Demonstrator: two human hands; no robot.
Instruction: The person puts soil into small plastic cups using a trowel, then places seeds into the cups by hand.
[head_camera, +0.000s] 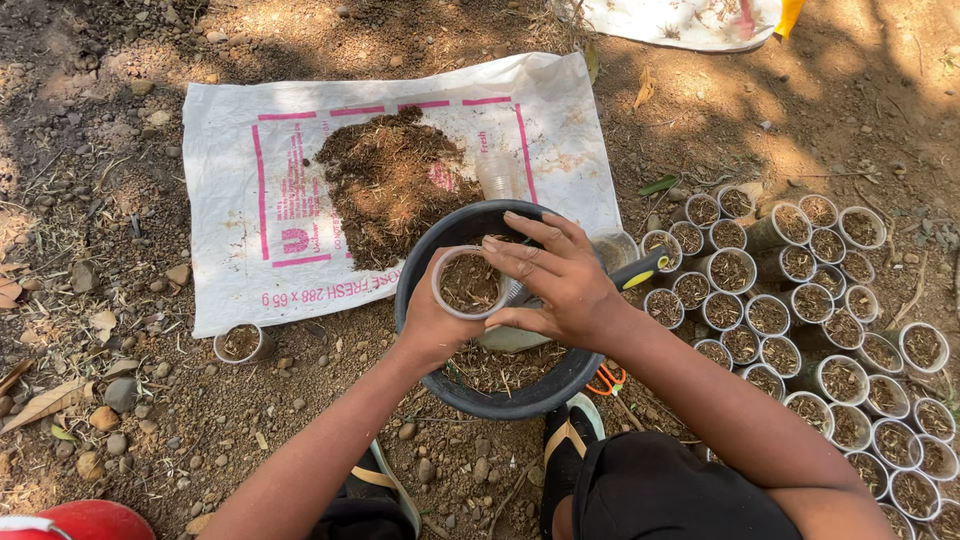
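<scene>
My left hand (432, 325) grips a small clear plastic cup (468, 284) partly filled with brown soil, held over a black round basin (452, 238). My right hand (552, 278) rests against the cup's rim, fingers spread over its right edge. The basin holds loose soil and dry plant bits. A tool with a black and yellow handle (640, 270) lies across the basin's right rim, beneath my right wrist.
A white sack (240, 200) lies flat on the dirt with a soil heap (390, 180) on it and an empty clear cup (497, 174). Several soil-filled cups (800, 300) stand clustered at right. One filled cup (242, 343) stands alone at left. Orange-handled scissors (605, 380) lie by the basin.
</scene>
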